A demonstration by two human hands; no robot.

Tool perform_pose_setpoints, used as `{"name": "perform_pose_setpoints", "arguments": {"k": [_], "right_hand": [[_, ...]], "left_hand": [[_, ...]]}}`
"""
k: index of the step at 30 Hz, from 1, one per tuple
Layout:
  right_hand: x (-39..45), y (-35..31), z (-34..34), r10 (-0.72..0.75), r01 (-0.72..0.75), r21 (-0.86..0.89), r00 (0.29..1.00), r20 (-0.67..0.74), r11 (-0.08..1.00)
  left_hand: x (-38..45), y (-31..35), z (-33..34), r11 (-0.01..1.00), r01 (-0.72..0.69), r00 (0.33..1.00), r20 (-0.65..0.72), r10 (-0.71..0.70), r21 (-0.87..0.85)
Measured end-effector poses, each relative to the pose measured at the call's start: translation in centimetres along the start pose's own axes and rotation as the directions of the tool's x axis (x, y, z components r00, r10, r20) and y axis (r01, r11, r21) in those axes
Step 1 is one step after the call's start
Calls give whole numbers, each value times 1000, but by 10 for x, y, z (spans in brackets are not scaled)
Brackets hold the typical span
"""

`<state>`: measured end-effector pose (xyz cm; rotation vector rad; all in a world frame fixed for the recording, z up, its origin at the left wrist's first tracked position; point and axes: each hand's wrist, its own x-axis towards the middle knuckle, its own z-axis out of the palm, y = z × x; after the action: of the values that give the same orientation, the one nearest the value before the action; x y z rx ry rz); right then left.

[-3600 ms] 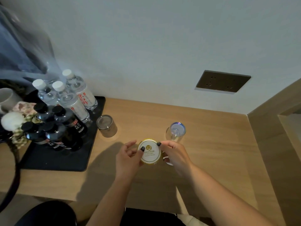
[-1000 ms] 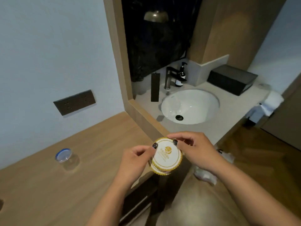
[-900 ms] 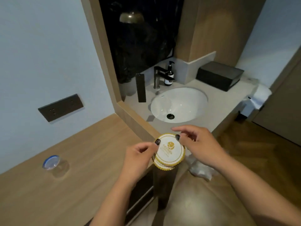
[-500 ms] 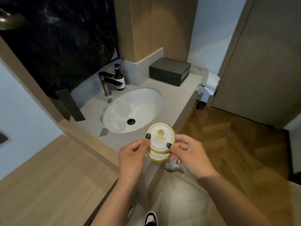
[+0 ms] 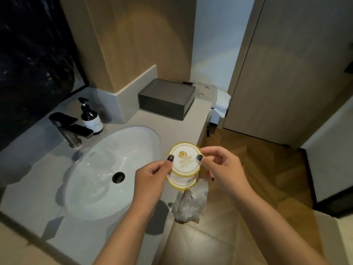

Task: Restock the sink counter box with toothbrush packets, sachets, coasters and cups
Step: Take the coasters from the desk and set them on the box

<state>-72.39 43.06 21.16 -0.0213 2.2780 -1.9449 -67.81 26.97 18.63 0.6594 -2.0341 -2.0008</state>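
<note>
The view has swung from the wooden desk to the sink (image 5: 107, 169). Both hands, left (image 5: 150, 180) and right (image 5: 223, 169), pinch two coasters (image 5: 184, 159) just right of it. The closed grey box (image 5: 166, 98) beyond remains unstocked.

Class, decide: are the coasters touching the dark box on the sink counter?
Apart. The head view shows the coasters pinched between both hands, with bare counter before the dark box.

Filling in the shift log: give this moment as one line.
stage: carrying | held: coasters | left hand: pinching | right hand: pinching | box: on counter, not reached
</note>
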Motion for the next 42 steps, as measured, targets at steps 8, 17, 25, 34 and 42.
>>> {"name": "perform_pose_setpoints", "arguments": {"k": [8, 17, 25, 34, 42], "right_hand": [[90, 11, -33, 3, -3, -4, 998, 62, 1000], [239, -14, -116, -53, 74, -69, 961, 273, 995], [340, -19, -143, -16, 18, -5, 970, 242, 1000], [404, -26, -75, 30, -66, 100, 947, 319, 993], [466, -49, -5, 47, -97, 93, 900, 433, 991]], "left_hand": [[67, 1, 66, 999, 43, 999, -27, -43, 13], [137, 23, 176, 990, 43, 935, -345, -87, -134], [183, 37, 209, 990, 0, 850, -522, -75, -142], [252, 29, 173, 990, -3, 780, -620, -86, -141], [319, 36, 133, 979, 3, 728, -671, -141, -202]]}}
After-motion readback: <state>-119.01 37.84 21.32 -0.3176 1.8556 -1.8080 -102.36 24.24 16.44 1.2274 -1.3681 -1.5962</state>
